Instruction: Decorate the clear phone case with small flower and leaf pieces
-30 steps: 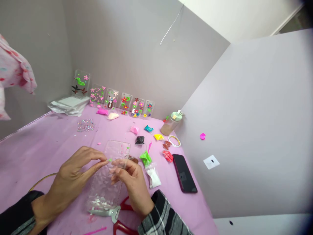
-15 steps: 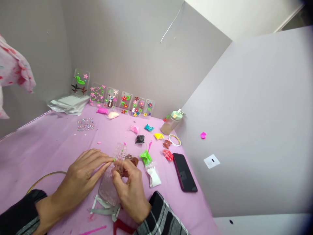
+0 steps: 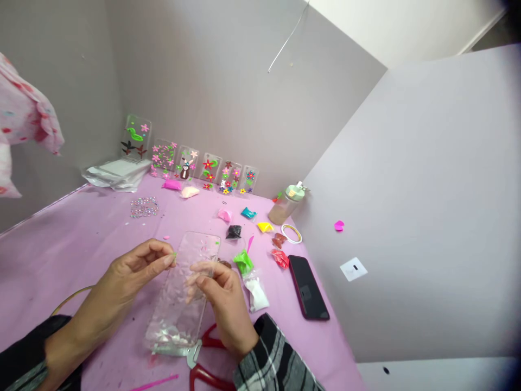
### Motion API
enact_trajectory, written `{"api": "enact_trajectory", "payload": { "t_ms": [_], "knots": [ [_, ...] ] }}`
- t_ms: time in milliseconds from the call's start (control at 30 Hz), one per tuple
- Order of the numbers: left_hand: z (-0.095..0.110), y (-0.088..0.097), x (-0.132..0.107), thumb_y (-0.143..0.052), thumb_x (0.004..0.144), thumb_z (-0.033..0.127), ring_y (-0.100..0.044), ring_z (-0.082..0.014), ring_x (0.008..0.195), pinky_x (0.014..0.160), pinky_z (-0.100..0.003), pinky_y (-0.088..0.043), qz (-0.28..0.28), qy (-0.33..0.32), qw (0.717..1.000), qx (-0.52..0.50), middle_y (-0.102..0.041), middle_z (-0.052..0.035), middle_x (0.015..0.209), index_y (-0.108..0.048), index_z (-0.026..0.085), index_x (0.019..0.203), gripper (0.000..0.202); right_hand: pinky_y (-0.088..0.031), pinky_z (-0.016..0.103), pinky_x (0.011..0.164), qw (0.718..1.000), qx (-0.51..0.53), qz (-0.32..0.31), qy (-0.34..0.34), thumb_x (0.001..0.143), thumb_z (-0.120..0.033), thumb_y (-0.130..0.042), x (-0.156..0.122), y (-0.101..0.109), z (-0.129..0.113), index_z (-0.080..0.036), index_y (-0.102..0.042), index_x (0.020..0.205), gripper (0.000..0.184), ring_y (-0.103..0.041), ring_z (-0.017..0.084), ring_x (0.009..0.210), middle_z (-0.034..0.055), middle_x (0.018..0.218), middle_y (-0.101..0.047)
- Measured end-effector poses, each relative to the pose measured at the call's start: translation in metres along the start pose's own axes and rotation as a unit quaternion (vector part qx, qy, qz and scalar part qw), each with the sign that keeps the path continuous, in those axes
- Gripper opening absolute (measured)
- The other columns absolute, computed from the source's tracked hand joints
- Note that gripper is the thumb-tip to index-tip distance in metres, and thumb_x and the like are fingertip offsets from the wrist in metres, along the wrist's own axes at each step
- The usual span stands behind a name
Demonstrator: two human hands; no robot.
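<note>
Pink tablecloth (image 3: 109, 239) beside grey walls (image 3: 203, 81)

No lettering or number could be read. The dark mark (image 3: 355, 267) on the flat, square white plate (image 3: 349, 270) seemed too small to decipher.

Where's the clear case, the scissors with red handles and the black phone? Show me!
Clear case (image 3: 176, 297): head view, on its see-through flat middle.
Scissors (image 3: 194, 355): head view, on the metal pivot.
Black phone (image 3: 308, 289): head view, on the middle of its dark screen.
</note>
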State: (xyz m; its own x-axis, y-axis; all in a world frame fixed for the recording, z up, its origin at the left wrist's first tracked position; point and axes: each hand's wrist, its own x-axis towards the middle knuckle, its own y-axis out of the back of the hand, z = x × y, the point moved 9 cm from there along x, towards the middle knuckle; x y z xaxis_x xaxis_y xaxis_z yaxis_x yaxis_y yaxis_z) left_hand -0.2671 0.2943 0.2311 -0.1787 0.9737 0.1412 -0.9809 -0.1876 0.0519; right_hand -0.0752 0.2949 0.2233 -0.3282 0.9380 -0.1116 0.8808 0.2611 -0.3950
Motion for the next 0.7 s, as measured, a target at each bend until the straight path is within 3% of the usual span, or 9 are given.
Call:
{"api": "enact_trajectory", "payload": {
  "t_ms": [133, 267, 367, 600, 700],
  "knots": [
    [0.008, 0.0, -0.004, -0.09, 0.078, 0.082, -0.075, -0.0228, 0.089, 0.082, -0.026, -0.062, 0.014, -0.026, 0.998, 0.052, -0.081, 0.0028, 0.092, -0.084, 0.034, 0.089, 0.05, -0.06, 0.03, 0.068, 0.999, 0.035, -0.013, -0.008, 0.073, -0.048, -0.103, 0.001, -0.002, 0.0, -0.02, -0.087, 0.101, 0.042, -0.068, 0.016, 0.067, 0.0027, 0.084, -0.082],
    [0.033, -0.01, -0.01, -0.079, 0.093, 0.077, -0.074, -0.0248, 0.086, 0.084, -0.035, -0.06, 0.007, -0.141, 0.984, 0.107, -0.081, 0.0005, 0.088, -0.087, 0.037, 0.085, 0.042, -0.061, 0.031, 0.069, 0.999, 0.037, -0.015, -0.006, 0.073, -0.049, -0.104, 0.0, -0.004, 0.001, -0.019, -0.087, 0.103, 0.045, -0.068, 0.016, 0.067, 0.0025, 0.085, -0.081],
    [0.039, -0.013, -0.012, -0.073, 0.099, 0.071, -0.074, -0.0282, 0.09, 0.091, -0.042, -0.058, 0.016, -0.19, 0.97, 0.15, -0.081, -0.002, 0.088, -0.087, 0.039, 0.086, 0.037, -0.06, 0.031, 0.07, 1.0, 0.019, -0.011, -0.002, 0.075, -0.046, -0.101, -0.001, -0.005, 0.002, -0.019, -0.085, 0.104, 0.043, -0.067, 0.016, 0.068, 0.0017, 0.084, -0.08],
    [0.004, -0.008, 0.003, -0.08, 0.086, 0.081, -0.073, -0.0277, 0.1, 0.1, -0.038, -0.058, -0.012, -0.074, 0.99, 0.123, -0.076, -0.0013, 0.097, -0.079, 0.033, 0.083, 0.048, -0.054, 0.033, 0.078, 0.986, -0.147, -0.01, 0.077, 0.092, -0.033, -0.081, -0.014, -0.011, -0.012, -0.022, -0.087, 0.109, 0.021, -0.064, 0.019, 0.08, 0.0013, 0.085, -0.072],
    [0.003, -0.001, 0.007, -0.087, 0.079, 0.076, -0.07, -0.0245, 0.088, 0.084, -0.032, -0.058, -0.002, -0.061, 0.991, 0.12, -0.069, 0.0024, 0.087, -0.068, 0.031, 0.081, 0.05, -0.054, 0.034, 0.079, 0.976, -0.195, -0.019, 0.093, 0.094, -0.031, -0.077, -0.017, -0.012, -0.016, -0.023, -0.086, 0.109, 0.02, -0.064, 0.02, 0.084, 0.0026, 0.089, -0.071]
  ]
}}
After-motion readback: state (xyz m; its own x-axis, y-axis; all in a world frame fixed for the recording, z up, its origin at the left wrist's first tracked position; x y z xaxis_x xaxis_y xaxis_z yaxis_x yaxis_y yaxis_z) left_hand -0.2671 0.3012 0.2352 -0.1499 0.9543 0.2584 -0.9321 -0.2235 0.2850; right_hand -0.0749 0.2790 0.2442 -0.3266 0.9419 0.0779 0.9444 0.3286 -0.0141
